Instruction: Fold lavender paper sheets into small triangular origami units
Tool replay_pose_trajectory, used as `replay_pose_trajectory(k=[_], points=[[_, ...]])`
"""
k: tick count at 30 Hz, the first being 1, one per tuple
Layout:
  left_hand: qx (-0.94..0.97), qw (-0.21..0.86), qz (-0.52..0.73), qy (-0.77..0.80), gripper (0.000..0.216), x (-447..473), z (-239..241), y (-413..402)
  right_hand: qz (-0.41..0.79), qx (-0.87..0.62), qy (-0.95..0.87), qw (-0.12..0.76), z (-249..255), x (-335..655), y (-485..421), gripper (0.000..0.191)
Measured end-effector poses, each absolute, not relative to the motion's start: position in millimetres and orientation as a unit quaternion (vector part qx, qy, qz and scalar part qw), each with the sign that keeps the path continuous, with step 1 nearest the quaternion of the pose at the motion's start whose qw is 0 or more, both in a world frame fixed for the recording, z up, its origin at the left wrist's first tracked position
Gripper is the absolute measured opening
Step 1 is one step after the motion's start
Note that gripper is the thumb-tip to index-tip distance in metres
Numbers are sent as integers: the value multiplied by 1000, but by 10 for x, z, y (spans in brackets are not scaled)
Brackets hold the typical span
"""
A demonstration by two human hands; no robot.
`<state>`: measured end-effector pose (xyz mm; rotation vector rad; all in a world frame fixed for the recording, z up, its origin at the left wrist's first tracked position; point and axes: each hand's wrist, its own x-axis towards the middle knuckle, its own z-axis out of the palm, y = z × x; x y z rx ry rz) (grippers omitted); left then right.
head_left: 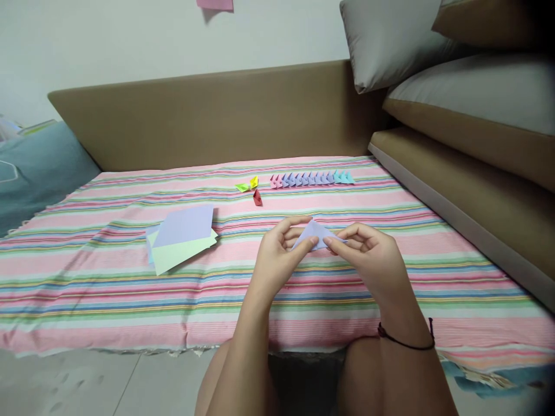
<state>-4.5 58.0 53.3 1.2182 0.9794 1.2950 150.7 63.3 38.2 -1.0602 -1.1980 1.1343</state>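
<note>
A lavender sheet of origami paper (318,230), folded into a triangle with its point up, is held between both hands above the striped cloth. My left hand (281,245) pinches its left side, thumb on the near face and fingers behind. At the right side, my right hand (366,245) grips it the same way, thumb and fingertips together near the lower corner. Beyond the hands lies a row of folded paper pieces (310,179) in pink, lavender and light blue. Left of that row sit a red folded piece (257,198), a yellow one (254,182) and a green one (242,187).
Loose sheets of paper (184,224) in lavender, pale green and blue are stacked at the left. The striped cloth (108,277) covers the seat. Behind it rises a brown backrest (208,121). Cushions (472,98) are piled on the right, and a blue pillow (43,167) is at far left.
</note>
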Motion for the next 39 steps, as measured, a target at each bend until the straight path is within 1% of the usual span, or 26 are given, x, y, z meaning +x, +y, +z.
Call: replay_pose_trajectory(k=[8,16,24,30,34,36,39], points=[[464,534,558,435,30,0,512,582,469,-444,-521,559,399,1463,610,27],[451,540,557,440,25,-19,518,576,469,-441,-521,561,408,1449,606,25],[452,542,557,438,25,-20,519,578,471,-443,-524,555,399,1449,612,29],[445,532,555,459,20,-33,499,571,493,-442,-509,550,395,1423,622,28],[431,519,572,466,20,-35,464,589,522,-441,-469,559,407,1398,627,36],[419,506,588,471,20,-33,453,601,547,-442,-461,540,414,1379,623,34],[407,488,606,479,19,-30,450,612,590,-441,-478,479,417,1333,609,29]])
